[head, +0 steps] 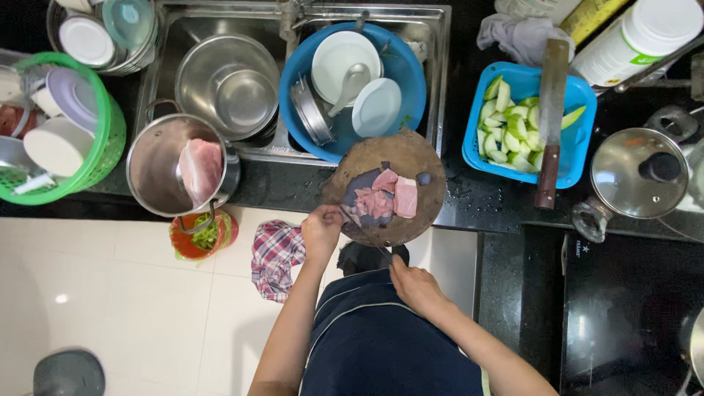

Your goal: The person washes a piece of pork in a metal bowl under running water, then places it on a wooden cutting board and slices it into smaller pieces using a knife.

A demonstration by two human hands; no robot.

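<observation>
Black stone counter point(484, 202) runs beneath your view, with pale floor tiles point(132, 293) below it and a steel double sink point(220, 29) set into it at the top. Largest in the sink are a round steel mixing bowl point(231, 84) and a blue plastic basin point(407, 70) stacked with white dishes. To the left stands a green plastic basket point(110, 139) of bowls, and beside it a steel pot point(150, 165) holding a slab of pink raw meat point(199, 167). To the right, a blue square basket point(583, 99) holds pale green vegetable chunks, with a long wooden-handled cleaver point(551, 121) lying across it, and a glass pot lid point(636, 172) sits further right. Directly before you, a round dark wooden chopping board point(422, 158) overhangs the counter edge, carrying cut pieces of pink raw meat point(385, 196) near its middle. Your left hand point(321, 229) rests at the board's near edge, fingers curled together pinching at the meat. Your right hand point(414, 282) is closed around a thin dark knife point(378, 248), whose blade points up toward the board.
</observation>
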